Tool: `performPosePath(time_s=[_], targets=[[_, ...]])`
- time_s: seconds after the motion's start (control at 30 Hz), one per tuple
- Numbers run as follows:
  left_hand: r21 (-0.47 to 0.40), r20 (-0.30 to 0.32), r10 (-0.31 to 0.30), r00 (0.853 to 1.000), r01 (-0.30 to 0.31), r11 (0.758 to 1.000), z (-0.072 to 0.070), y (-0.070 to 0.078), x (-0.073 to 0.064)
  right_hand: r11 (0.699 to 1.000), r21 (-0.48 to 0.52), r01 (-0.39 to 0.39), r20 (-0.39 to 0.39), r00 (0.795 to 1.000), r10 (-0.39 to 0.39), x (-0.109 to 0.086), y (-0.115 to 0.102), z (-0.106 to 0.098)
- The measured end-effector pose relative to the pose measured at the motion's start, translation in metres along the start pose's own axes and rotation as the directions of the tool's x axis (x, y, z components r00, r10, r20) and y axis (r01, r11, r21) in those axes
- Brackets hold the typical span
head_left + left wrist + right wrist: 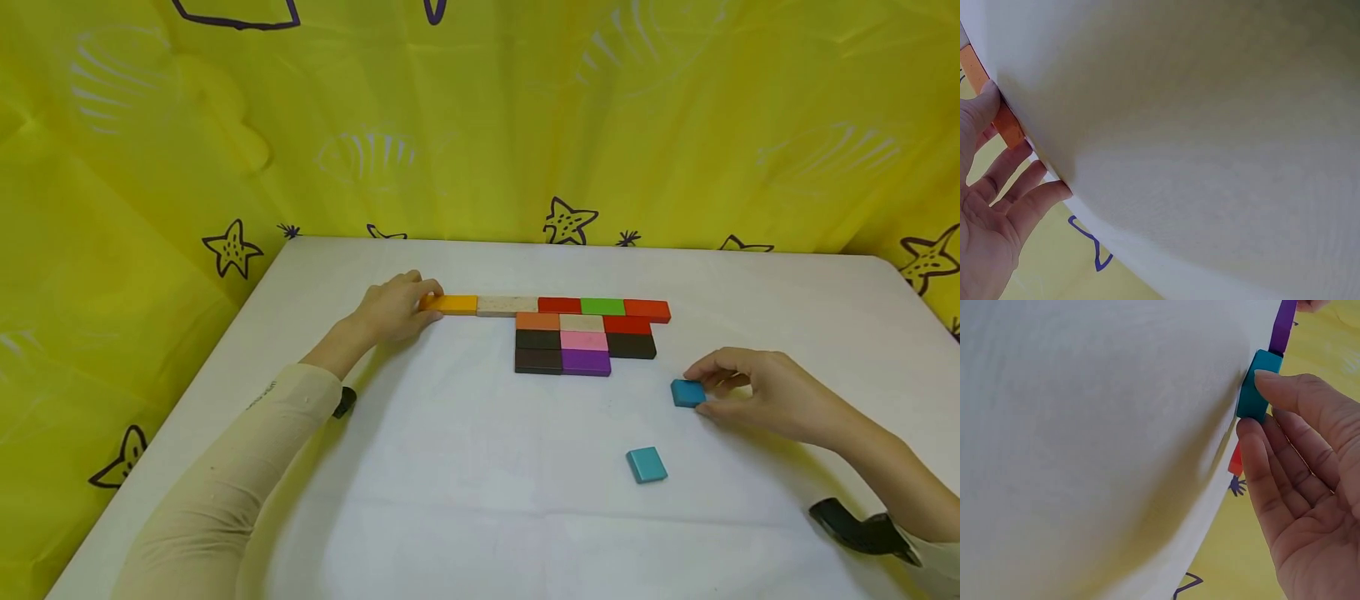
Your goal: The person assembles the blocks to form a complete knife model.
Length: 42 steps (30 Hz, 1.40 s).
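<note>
My left hand (401,308) pinches the left end of a yellow-orange tile (456,305) with thumb and fingers; in the left wrist view this orange tile (1007,125) lies between them. That tile heads a row with a beige tile (507,306), a red one (559,305), a green one (603,307) and another red one at its right end. On the right, my right hand (772,396) holds a blue tile (687,393) between thumb and fingertips, close over the table. The right wrist view shows the thumb on the face of this blue tile (1260,387).
Below the long row, shorter rows sit against it, with a pink tile (584,341), a purple tile (587,362) and several black ones. A loose teal tile (647,465) lies nearer the front. Behind the white table (450,467) hangs a yellow patterned cloth (480,108).
</note>
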<state>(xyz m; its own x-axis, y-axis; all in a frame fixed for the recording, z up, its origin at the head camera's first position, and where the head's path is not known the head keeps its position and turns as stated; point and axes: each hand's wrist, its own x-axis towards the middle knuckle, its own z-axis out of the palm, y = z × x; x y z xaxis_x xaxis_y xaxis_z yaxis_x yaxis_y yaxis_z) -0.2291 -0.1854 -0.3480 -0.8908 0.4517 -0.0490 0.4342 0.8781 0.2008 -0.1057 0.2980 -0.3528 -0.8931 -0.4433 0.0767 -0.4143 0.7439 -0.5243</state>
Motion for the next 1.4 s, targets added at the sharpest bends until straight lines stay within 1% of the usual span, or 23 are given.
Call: performPosePath(time_s=[0.2, 0.37, 0.6, 0.87, 1.0, 1.27, 1.4], targets=[[-0.006, 0.005, -0.008, 1.000, 0.008, 1.000, -0.001, 0.001, -0.002, 0.995, -0.018, 0.100, -0.068, 0.993, -0.101, 0.004, 0.001, 0.001], [-0.009, 0.000, -0.005, 1.000, 0.005, 1.000, 0.000, 0.000, -0.001, 0.992, -0.038, 0.123, -0.100, 0.987, -0.127, 0.009, 0.001, -0.001], [-0.010, -0.002, -0.001, 1.000, 0.001, 1.000, 0.000, 0.000, 0.000, 0.994, -0.073, 0.080, -0.118, 0.989, -0.088, 0.019, 0.005, -0.004], [-0.007, 0.008, -0.005, 1.000, 0.005, 1.000, 0.000, 0.000, 0.000, 0.993, -0.091, 0.069, -0.145, 0.986, -0.082, 0.033, 0.010, -0.005], [-0.010, 0.013, -0.008, 1.000, 0.008, 1.000, 0.000, 0.000, 0.000, 0.994, -0.099, 0.047, -0.151, 0.987, -0.062, 0.040, 0.011, -0.006], [-0.009, 0.021, -0.010, 1.000, 0.010, 1.000, -0.001, 0.001, 0.000, 0.998, -0.067, -0.007, -0.094, 0.996, 0.001, 0.051, 0.007, -0.006], [-0.005, 0.026, -0.016, 1.000, 0.016, 1.000, -0.001, 0.000, 0.001, 0.998, -0.057, -0.017, -0.074, 0.997, 0.012, 0.055, 0.005, -0.006]])
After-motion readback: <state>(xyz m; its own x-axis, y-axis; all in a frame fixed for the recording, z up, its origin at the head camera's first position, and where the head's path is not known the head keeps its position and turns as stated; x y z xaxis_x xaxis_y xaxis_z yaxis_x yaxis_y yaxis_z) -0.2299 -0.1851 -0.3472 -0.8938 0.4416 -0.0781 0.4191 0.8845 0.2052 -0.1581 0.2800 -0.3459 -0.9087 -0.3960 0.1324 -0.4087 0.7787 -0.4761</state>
